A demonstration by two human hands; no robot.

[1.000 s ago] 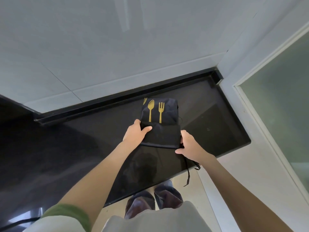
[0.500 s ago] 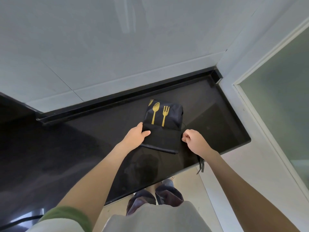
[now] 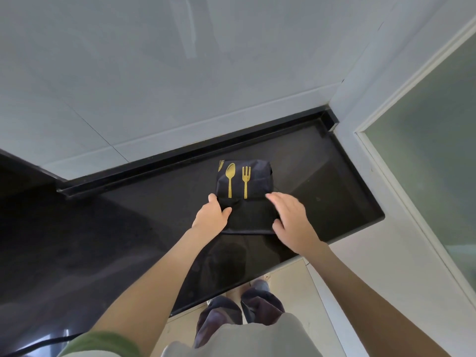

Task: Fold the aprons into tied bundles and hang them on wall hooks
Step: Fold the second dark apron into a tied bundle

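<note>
A dark apron (image 3: 251, 217) with a gold spoon and fork print lies folded into a small rectangle on the black countertop (image 3: 128, 228). My left hand (image 3: 211, 216) grips the folded left edge, thumb on top of the cloth. Over the right side of the fold lies my right hand (image 3: 289, 217), its fingers stretched out flat across the cloth toward the print. The apron's straps are hidden.
A pale tiled wall (image 3: 180, 73) rises behind the counter's raised black back edge. At the right stands a white frame with a frosted glass panel (image 3: 425, 150). The counter's front edge runs just above my shoes on the light floor (image 3: 291, 287).
My right hand has let go of the dangling strap at the counter edge and moved up onto the right side of the fold. The strap no longer hangs over the edge. The left hand stays put.
</note>
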